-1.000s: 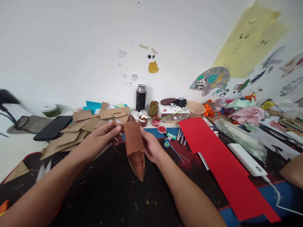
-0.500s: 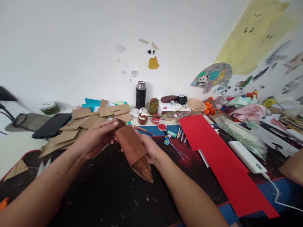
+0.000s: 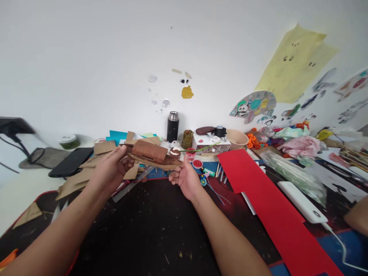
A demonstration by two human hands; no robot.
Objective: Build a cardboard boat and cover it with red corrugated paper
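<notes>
A brown model boat [image 3: 149,151] with a curved canopy is held up above the dark table mat [image 3: 138,230]. My left hand [image 3: 112,165] grips its left tip between thumb and fingers. At the opposite tip, my right hand [image 3: 185,178] pinches the boat with the thumb on top and fingers curled below. The boat lies nearly level, side-on to me. Below and behind it are a clear ruler [image 3: 132,186] and cut cardboard pieces [image 3: 77,178]. Small paint pots, one of them red [image 3: 197,163], stand just beyond my right hand.
A black flask [image 3: 173,126] stands against the wall. Red card [image 3: 258,199] stretches across the right side, beside a white power strip-like device [image 3: 301,201] with a cable. Scissor blades [image 3: 59,209] lie at left. Part of another person's arm [image 3: 356,216] shows at the right edge.
The boat has turned from pointing down toward me to lying crosswise and has been raised farther away. My right hand has shifted from its side to its right tip. The view has tilted upward.
</notes>
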